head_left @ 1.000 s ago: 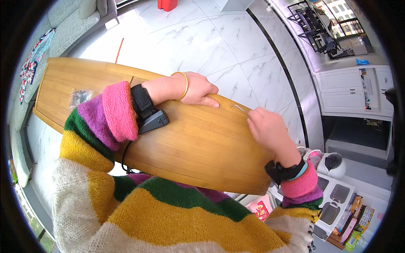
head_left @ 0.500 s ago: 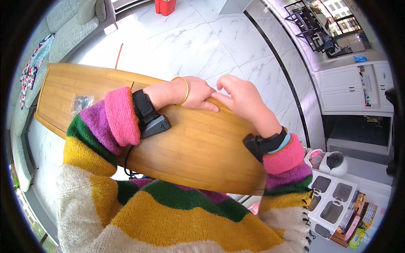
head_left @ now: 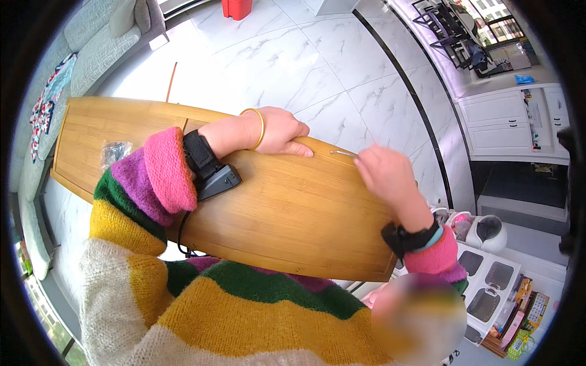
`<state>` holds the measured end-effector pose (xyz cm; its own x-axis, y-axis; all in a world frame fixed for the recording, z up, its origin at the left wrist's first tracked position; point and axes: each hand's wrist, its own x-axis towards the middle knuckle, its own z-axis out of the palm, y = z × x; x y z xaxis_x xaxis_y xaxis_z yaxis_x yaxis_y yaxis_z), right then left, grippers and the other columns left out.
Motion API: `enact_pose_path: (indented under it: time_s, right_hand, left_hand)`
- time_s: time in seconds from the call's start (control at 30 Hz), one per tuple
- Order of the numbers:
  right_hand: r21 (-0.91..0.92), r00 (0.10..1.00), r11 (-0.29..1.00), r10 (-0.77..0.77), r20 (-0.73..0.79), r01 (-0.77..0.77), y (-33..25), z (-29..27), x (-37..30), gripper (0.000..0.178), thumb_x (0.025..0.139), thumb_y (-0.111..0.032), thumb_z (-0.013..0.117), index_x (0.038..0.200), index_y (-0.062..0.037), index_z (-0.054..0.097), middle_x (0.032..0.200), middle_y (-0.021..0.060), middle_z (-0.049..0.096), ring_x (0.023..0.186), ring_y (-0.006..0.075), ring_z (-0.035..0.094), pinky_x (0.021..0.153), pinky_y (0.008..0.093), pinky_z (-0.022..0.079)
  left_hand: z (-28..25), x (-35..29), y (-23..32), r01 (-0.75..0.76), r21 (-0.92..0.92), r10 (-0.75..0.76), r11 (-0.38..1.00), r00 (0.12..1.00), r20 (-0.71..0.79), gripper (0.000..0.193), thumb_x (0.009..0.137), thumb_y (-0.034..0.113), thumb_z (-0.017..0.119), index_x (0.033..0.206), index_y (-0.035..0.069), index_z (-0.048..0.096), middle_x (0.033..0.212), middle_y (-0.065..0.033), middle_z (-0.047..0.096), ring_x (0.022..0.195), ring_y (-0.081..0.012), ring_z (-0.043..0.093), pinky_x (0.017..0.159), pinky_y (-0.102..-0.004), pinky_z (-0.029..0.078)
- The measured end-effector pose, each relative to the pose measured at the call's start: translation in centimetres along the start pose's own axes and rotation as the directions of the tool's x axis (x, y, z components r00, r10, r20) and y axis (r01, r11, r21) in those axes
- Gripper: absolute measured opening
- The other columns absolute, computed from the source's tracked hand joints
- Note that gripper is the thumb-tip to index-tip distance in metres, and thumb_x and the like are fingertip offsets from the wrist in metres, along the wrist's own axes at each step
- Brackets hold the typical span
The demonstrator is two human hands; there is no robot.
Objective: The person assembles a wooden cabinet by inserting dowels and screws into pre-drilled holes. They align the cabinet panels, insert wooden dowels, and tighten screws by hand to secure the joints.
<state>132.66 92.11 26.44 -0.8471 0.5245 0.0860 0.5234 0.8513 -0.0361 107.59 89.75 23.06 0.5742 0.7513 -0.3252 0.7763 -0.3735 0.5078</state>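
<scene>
A long yellow-brown wooden tabletop lies across in front of me, its far edge curved. My left hand grips that far edge, with the thumb on top and the fingers curled over the side, partly hidden. To its right, my right hand is closed in a pinch, slightly blurred. Out of its fingertips sticks a thin silvery metal tool with a small bent end, pointing left above the far edge. A clear plastic bag with dark contents lies on the tabletop's left part.
Beyond the tabletop stretches a white marbled tile floor with a red container on it. A grey sofa stands at the left. White storage bins are close by on the right, below white cabinets.
My right hand has moved right and toward me, away from the left hand, and the thin metal tool now shows in its fingers. My left hand has hardly moved.
</scene>
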Motion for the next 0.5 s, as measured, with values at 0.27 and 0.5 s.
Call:
enact_pose_path:
  time_s: [0.27,0.5]
  right_hand:
    - [0.393,0.983,0.916,-0.142,0.119,0.084,-3.1,0.8,-0.8,0.013,0.078,-0.017,0.061,0.079,-0.0063,0.054,0.068,0.009,0.055,0.06,0.028,0.056,0.052,0.0358,0.044]
    - [0.277,0.971,0.953,-0.172,0.165,0.121,-5.2,-1.2,4.4,0.016,0.075,-0.018,0.065,0.084,-0.0069,0.058,0.071,0.0078,0.058,0.064,0.0265,0.058,0.054,0.0357,0.046]
  left_hand:
    - [0.0,-0.2,0.5,0.001,0.027,-0.001,1.0,1.0,0.013,0.052,0.085,0.053,0.044,0.086,0.003,0.056,0.076,-0.0181,0.06,0.076,-0.0363,0.057,0.069,-0.0431,0.045]
    - [0.1,-0.3,0.1,-0.012,0.03,0.013,0.999,1.0,-0.012,0.051,0.086,0.052,0.044,0.087,0.002,0.057,0.078,-0.0171,0.061,0.077,-0.0355,0.057,0.07,-0.0428,0.045]
